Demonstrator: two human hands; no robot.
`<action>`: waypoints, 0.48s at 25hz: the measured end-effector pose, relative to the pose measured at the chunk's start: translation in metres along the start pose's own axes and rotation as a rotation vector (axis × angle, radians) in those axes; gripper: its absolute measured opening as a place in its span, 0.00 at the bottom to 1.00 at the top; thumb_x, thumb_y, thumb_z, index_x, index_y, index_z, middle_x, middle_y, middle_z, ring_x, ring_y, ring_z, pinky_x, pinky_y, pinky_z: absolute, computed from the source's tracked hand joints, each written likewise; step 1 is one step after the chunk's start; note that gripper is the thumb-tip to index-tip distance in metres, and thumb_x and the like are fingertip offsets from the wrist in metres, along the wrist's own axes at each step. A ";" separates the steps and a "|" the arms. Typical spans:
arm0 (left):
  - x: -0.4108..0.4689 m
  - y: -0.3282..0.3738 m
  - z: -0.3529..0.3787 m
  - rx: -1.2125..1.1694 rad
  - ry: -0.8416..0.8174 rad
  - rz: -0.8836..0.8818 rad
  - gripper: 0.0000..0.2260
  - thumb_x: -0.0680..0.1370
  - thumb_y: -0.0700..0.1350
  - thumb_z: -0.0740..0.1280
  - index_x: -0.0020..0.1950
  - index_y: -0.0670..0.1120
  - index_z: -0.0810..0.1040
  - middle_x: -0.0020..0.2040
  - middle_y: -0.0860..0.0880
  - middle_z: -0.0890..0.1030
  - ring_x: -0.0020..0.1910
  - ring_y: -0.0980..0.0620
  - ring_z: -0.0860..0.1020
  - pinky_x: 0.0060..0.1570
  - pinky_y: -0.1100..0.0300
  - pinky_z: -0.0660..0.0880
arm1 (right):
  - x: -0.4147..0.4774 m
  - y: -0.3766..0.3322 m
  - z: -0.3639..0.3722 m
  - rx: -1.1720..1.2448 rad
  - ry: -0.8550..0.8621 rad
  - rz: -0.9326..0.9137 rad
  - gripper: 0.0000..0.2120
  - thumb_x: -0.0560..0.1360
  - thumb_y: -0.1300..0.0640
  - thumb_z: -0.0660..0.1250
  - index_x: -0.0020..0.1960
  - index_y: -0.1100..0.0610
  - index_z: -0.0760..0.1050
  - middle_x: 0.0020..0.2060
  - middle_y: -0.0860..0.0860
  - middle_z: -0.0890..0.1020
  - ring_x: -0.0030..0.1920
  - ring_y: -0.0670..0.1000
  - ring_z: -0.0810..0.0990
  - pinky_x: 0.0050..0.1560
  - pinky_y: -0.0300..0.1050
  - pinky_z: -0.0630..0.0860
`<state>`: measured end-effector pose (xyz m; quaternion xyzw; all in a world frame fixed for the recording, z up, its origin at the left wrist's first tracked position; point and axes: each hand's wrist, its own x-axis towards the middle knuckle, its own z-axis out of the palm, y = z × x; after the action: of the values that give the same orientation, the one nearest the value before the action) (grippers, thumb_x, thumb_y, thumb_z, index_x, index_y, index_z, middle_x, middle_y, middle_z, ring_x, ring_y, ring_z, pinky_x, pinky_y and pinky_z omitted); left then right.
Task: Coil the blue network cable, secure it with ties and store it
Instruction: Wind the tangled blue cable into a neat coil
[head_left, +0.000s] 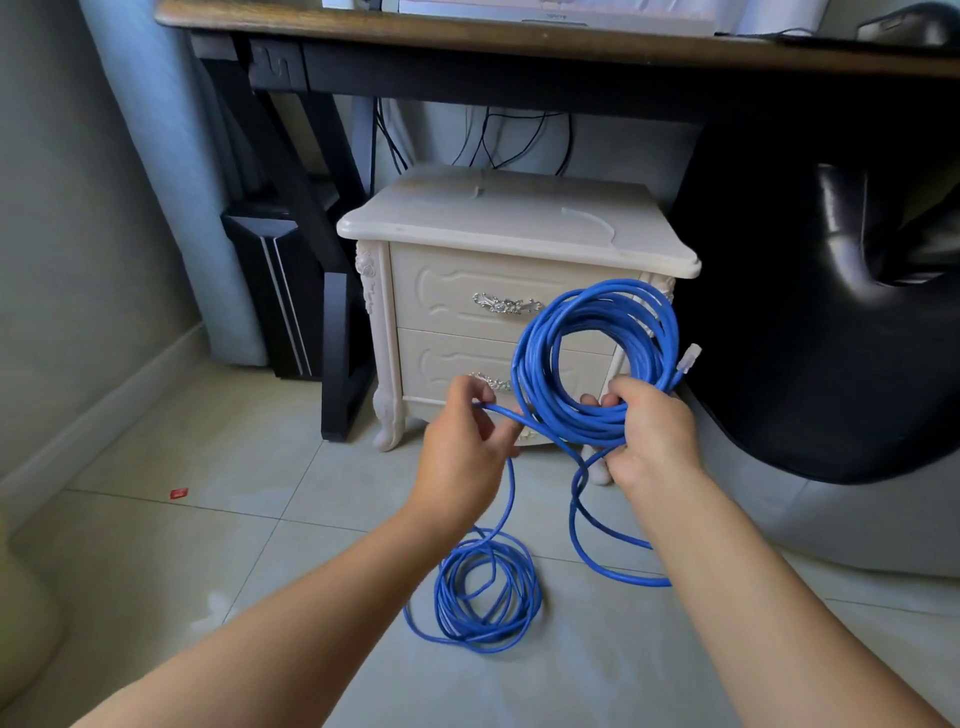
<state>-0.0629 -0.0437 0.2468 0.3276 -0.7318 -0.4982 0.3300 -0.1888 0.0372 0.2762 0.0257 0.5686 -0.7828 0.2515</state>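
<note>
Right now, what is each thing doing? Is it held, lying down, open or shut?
blue network cable coil, held up off the floor
right hand, gripping the blue network cable coil
left hand, pinching the loose cable
loose cable, lying in loops on the floor
cable plug, sticking out, plugged into nothing
nightstand drawers, both shut

Bare left hand (457, 447), bare left forearm (311, 597); bare right hand (652, 436), bare right forearm (753, 571).

Pale tiled floor (208, 519), cream two-drawer nightstand (498, 228) under a dark wooden desk (467, 36), black computer tower (275, 291) beside it, black chair (841, 332), grey wall (67, 208)
</note>
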 end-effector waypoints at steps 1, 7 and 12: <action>-0.003 0.001 0.005 -0.163 0.027 -0.055 0.12 0.77 0.44 0.69 0.48 0.51 0.65 0.37 0.45 0.78 0.37 0.51 0.83 0.51 0.43 0.78 | 0.000 0.000 -0.001 -0.052 0.017 -0.011 0.06 0.74 0.68 0.60 0.48 0.59 0.70 0.27 0.50 0.71 0.27 0.50 0.81 0.29 0.40 0.76; 0.003 0.008 0.007 -0.509 0.019 -0.135 0.09 0.79 0.49 0.67 0.47 0.44 0.76 0.45 0.47 0.84 0.48 0.53 0.83 0.59 0.47 0.77 | 0.000 0.004 -0.007 -0.184 0.061 0.006 0.08 0.73 0.68 0.58 0.48 0.58 0.69 0.35 0.56 0.75 0.28 0.50 0.81 0.23 0.35 0.70; 0.011 0.020 -0.009 -0.334 -0.199 -0.062 0.24 0.75 0.48 0.71 0.71 0.50 0.72 0.62 0.59 0.79 0.56 0.67 0.78 0.48 0.77 0.72 | -0.002 0.010 -0.008 -0.703 -0.144 -0.135 0.08 0.74 0.66 0.60 0.47 0.55 0.73 0.31 0.55 0.78 0.33 0.58 0.84 0.36 0.53 0.82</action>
<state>-0.0653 -0.0515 0.2696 0.2398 -0.6575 -0.6526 0.2903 -0.1850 0.0426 0.2655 -0.1552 0.7840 -0.5543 0.2323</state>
